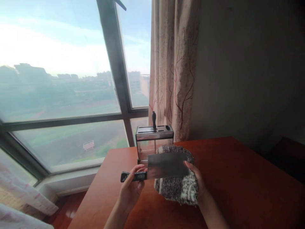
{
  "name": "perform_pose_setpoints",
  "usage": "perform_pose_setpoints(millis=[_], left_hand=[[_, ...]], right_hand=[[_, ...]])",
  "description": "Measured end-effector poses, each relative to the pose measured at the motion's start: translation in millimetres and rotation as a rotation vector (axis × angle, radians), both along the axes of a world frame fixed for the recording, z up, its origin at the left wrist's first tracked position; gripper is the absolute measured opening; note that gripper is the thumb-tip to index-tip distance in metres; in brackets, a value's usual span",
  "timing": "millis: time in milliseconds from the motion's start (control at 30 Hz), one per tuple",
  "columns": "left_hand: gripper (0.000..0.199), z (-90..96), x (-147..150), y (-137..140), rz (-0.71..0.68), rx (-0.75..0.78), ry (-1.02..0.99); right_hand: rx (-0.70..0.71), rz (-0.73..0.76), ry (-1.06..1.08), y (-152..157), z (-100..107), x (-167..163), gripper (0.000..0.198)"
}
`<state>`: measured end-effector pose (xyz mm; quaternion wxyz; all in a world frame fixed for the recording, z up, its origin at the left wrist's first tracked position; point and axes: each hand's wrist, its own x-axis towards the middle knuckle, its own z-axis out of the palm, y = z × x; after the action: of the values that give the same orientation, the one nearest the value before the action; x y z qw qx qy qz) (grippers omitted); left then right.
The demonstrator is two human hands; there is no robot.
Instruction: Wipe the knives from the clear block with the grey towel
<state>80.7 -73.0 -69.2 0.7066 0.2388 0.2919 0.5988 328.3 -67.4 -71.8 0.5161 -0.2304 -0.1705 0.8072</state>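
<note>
A cleaver point(168, 165) with a broad grey blade and a black handle is held up level above the table, its blade pointing right. My left hand point(130, 194) is closed around the handle, thumb and fingers on either side of it. Behind the blade hangs a knitted grey-and-white cloth point(175, 189), spreading above and below it. My right hand point(199, 181) grips the cloth at its right side, with the thumb at the far end of the blade. Most of the right fingers are hidden behind the cloth.
A clear-sided knife block point(154, 136) with a dark top stands behind the cleaver, one black-handled tool point(153, 120) upright in it. The reddish-brown wooden table point(228, 178) stretches out to the right. Beyond are a patterned curtain point(173, 70) and a large window point(62, 79).
</note>
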Motion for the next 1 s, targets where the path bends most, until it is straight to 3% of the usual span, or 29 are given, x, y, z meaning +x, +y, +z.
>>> perform_pose_setpoints(millis=[200,433,633,767,933,1000], left_hand=[[0.031,6.3,-1.7,-1.5,-0.114,0.038,0.085],[0.031,7.7,2.6,-3.1,-0.146,-0.061,0.115],[0.029,7.4,7.7,-3.2,-0.058,-0.042,0.089],[0.025,4.8,1.8,-0.4,0.008,-0.011,0.093],[0.026,0.8,-4.8,3.4,0.032,-0.011,0.092],[0.023,0.1,-4.5,4.8,0.051,-0.001,0.084]], right_hand=[[-0.012,-0.03,-0.046,3.0,0.7,6.5,0.031],[-0.019,-0.104,-0.02,5.8,-0.6,8.6,0.033],[0.014,-0.208,-0.018,11.6,-2.1,20.0,0.035],[0.0,-0.352,-0.028,13.0,-2.0,28.7,0.039],[-0.01,-0.706,-0.027,12.4,-8.1,37.4,0.038],[0.016,-0.733,-0.05,10.6,-14.8,37.3,0.038]])
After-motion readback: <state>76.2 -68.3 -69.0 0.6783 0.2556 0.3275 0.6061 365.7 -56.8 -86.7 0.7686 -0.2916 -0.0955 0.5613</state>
